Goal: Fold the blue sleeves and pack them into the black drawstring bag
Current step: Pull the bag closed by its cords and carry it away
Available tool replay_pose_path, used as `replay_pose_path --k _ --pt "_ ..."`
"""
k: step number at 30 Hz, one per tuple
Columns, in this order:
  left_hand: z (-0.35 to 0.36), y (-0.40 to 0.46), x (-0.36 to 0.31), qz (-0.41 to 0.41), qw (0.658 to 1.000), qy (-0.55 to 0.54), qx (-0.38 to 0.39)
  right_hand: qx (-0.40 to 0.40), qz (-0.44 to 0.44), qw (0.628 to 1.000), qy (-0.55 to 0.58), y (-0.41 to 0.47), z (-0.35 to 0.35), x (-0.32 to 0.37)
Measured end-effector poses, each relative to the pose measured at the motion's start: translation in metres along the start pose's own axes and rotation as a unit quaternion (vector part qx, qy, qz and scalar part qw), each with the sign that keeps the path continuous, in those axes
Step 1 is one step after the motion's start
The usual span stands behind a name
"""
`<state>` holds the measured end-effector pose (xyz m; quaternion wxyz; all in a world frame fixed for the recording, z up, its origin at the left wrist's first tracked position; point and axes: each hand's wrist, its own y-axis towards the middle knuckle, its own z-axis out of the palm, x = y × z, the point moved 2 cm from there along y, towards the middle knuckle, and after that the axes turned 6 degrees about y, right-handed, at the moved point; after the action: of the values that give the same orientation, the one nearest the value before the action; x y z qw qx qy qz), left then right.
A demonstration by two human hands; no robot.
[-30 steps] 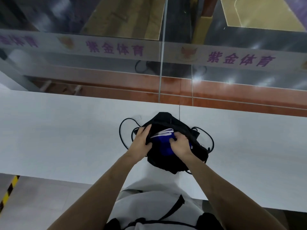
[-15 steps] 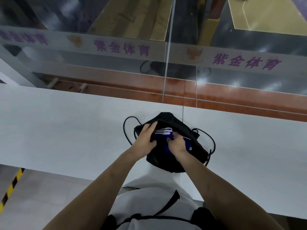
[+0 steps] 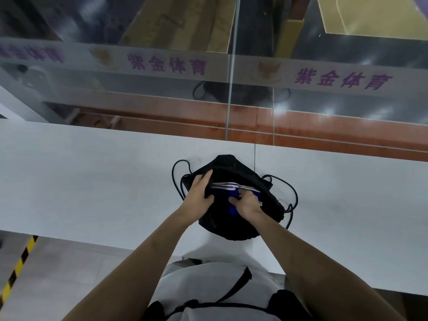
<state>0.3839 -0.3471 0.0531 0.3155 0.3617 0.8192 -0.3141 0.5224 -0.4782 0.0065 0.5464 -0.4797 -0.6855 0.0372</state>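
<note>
So the left hand grips the black drawstring bag's mouth open, while the right hand pinches the blue sleeves lying crosswise just inside it.

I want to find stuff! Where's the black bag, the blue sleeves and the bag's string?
black bag [image 3: 231, 230]: head view, its near bottom cloth.
blue sleeves [image 3: 225, 193]: head view, blue fold in the bag's mouth.
string [image 3: 294, 195]: head view, loop right of the bag.

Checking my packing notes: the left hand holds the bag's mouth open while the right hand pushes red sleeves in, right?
Not quite: the sleeves are blue with white stripes, not red, as the head view shows. The rest stands: the left hand holds the bag open and the right hand pushes them in.
</note>
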Motion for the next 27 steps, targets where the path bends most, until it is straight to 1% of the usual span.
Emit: replay_pose_path --k 2,4,6,8,9,10,11,12,15,17,19,21,23,24,25,27 --pt "-0.001 -0.001 0.006 -0.009 0.999 -0.011 -0.039 -0.007 -0.004 1.0 0.002 -0.004 -0.008 -0.004" --pt "-0.002 -0.003 0.011 -0.021 0.995 -0.041 -0.09 -0.035 -0.047 0.998 -0.014 -0.011 -0.019 -0.007" --pt "-0.003 -0.005 0.016 -0.032 0.986 -0.072 -0.148 -0.112 -0.121 0.985 -0.046 -0.019 -0.033 -0.016" --pt "-0.004 -0.007 0.019 -0.047 0.975 -0.11 -0.189 -0.208 -0.181 0.958 -0.083 -0.028 -0.051 -0.025" --pt "-0.004 -0.008 0.021 -0.06 0.969 -0.133 -0.2 -0.239 -0.192 0.947 -0.098 -0.03 -0.06 -0.03" --pt "-0.005 -0.008 0.023 -0.076 0.964 -0.153 -0.205 -0.252 -0.188 0.942 -0.117 -0.03 -0.069 -0.036" --pt "-0.005 -0.008 0.026 -0.095 0.96 -0.166 -0.204 -0.244 -0.168 0.944 -0.148 -0.029 -0.076 -0.041" --pt "-0.005 -0.007 0.03 -0.12 0.96 -0.16 -0.198 -0.219 -0.138 0.948 -0.183 -0.025 -0.082 -0.047" --pt "-0.001 -0.002 0.047 -0.229 0.961 -0.078 -0.135 -0.1 -0.03 0.964 -0.244 -0.019 -0.09 -0.06" --pt "0.001 -0.002 0.05 -0.254 0.96 -0.049 -0.107 -0.045 -0.001 0.96 -0.276 -0.018 -0.091 -0.062" --pt "-0.001 -0.003 0.048 -0.242 0.964 -0.029 -0.102 -0.045 -0.01 0.943 -0.33 -0.019 -0.092 -0.062" --pt "-0.004 -0.002 0.046 -0.231 0.969 -0.01 -0.089 -0.075 -0.032 0.929 -0.361 -0.019 -0.094 -0.059" --pt "-0.008 0.001 0.041 -0.217 0.973 0.007 -0.08 -0.1 -0.051 0.929 -0.353 -0.019 -0.098 -0.055" --pt "-0.01 0.003 0.038 -0.212 0.974 0.005 -0.081 -0.107 -0.057 0.935 -0.334 -0.019 -0.101 -0.052" --pt "-0.012 0.005 0.034 -0.211 0.974 -0.006 -0.084 -0.109 -0.059 0.949 -0.291 -0.02 -0.103 -0.047" --pt "-0.016 0.007 0.023 -0.213 0.972 -0.045 -0.091 -0.097 -0.06 0.978 -0.172 -0.023 -0.107 -0.034"
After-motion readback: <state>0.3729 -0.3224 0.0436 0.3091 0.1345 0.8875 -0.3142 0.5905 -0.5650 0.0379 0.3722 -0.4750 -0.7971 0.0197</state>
